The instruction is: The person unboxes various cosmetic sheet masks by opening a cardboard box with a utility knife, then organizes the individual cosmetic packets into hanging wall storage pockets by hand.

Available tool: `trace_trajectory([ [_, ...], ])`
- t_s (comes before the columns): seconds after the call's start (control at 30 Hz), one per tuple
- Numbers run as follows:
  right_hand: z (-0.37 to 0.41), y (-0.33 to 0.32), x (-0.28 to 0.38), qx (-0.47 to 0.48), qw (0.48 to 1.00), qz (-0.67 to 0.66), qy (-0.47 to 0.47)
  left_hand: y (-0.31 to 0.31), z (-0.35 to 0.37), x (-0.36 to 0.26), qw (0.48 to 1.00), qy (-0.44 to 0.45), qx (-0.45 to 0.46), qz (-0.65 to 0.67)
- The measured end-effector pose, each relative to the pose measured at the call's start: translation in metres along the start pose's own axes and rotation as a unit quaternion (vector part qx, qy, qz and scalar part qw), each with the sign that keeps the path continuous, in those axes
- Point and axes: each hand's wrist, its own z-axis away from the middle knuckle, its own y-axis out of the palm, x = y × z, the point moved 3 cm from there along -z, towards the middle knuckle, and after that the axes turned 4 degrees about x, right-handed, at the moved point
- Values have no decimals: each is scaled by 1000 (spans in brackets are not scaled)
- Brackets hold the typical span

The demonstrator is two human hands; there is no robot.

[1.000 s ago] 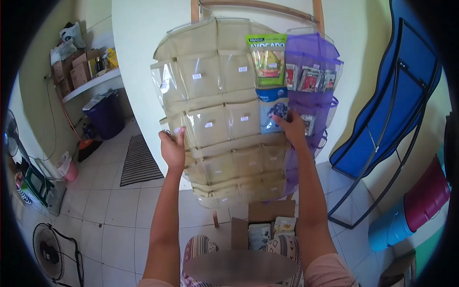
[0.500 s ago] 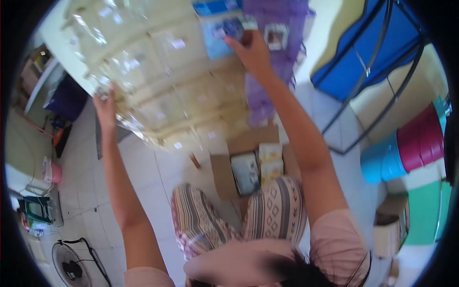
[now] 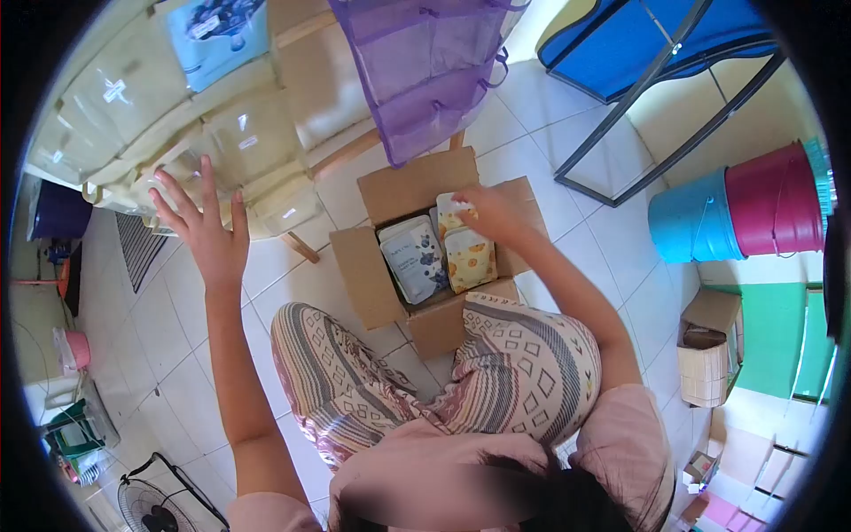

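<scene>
My left hand [image 3: 208, 226] is open, fingers spread, in front of the lower clear pockets of a pale yellow hanging organizer [image 3: 133, 106]. A light-blue packet with a blueberry print [image 3: 217, 40] sits in one of its upper pockets. My right hand [image 3: 492, 217] reaches into an open cardboard box [image 3: 368, 279] on the floor. Its fingers are bent together at the edge of a flat yellow-and-white packet [image 3: 450, 222]. Nearer me lies another packet with orange fruit slices [image 3: 470, 257]. On the box's left side is a stack of white-and-blue blueberry packets [image 3: 415, 262].
A purple pocket organizer [image 3: 425, 80] hangs right of the yellow one. A black metal frame with blue fabric [image 3: 638, 97] stands beyond. Blue [image 3: 691, 226] and maroon buckets [image 3: 771, 204] are at right, above a small carton [image 3: 709, 355]. A fan [image 3: 160, 510] is at lower left.
My right hand has left the blue packet on the organizer and come down into the box. My left hand has let go of the organizer's edge and spread its fingers. The view has shifted.
</scene>
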Motion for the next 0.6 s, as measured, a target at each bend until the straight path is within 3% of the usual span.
trace_trajectory([
  [0.2, 50, 54, -16, 74, 990, 106, 56, 29, 41, -40, 994, -17, 43, 96],
  [0.3, 56, 55, -12, 215, 972, 62, 68, 40, 75, -68, 984, 1, 106, 140],
  [0.4, 69, 41, -1, 70, 994, 77, -18, 45, 107, -96, 960, 7, 198, 200],
  [0.5, 54, 37, -12, -44, 989, 135, -30, 53, 134, -120, 928, 2, 262, 265],
  [0.6, 39, 52, -23, 24, 985, 159, -57, 55, 148, -140, 906, 14, 291, 305],
])
